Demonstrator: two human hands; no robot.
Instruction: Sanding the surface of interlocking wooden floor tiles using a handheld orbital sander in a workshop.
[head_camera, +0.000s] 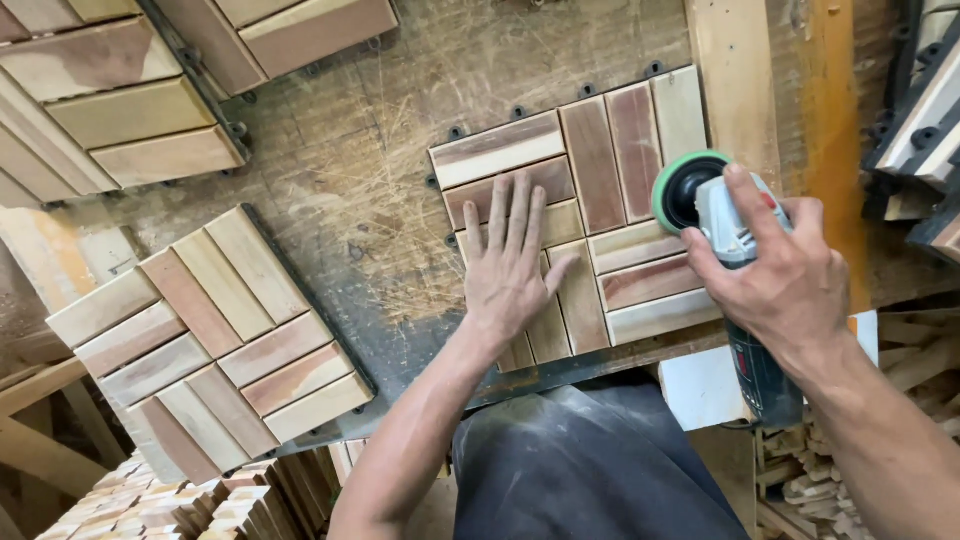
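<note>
A square wooden slat tile (600, 170) with a black plastic backing lies on the scratched workbench (380, 150). My left hand (512, 262) presses flat on its lower left slats, fingers spread. My right hand (785, 275) grips a grey and green angle grinder (735, 250). Its round green-rimmed sanding disc (682, 190) is tilted at the tile's right edge, touching or just above the slats.
A second slat tile (210, 345) lies at the bench's left front. More tiles (120, 100) are stacked at the top left and others (925, 120) at the right. Loose wood strips (190, 505) are piled below the bench. A pale wooden board (735, 70) stands behind the grinder.
</note>
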